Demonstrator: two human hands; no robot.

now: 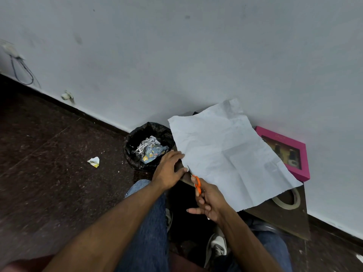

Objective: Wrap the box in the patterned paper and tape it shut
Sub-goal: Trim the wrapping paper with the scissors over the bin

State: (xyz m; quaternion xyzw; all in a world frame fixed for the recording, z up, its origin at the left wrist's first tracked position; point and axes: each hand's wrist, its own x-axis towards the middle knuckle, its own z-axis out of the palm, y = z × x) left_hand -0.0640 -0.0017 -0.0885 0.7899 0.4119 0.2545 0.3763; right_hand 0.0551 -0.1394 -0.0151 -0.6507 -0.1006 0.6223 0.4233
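A large creased sheet of paper [225,152] lies plain pale side up across a small dark table [286,218]. My left hand [170,169] pinches the sheet's near left corner. My right hand [209,201] grips orange-handled scissors [196,183], whose blades point at that corner's edge. A pink box [286,152] with a window lid lies on the table at the back right, partly under the sheet. A roll of tape [290,201] peeks out from under the sheet's near right edge.
A black-lined bin [145,148] holding paper scraps stands on the dark floor left of the table. A small paper scrap [94,161] lies on the floor further left. A white wall runs close behind the table. My knees and shoes are below.
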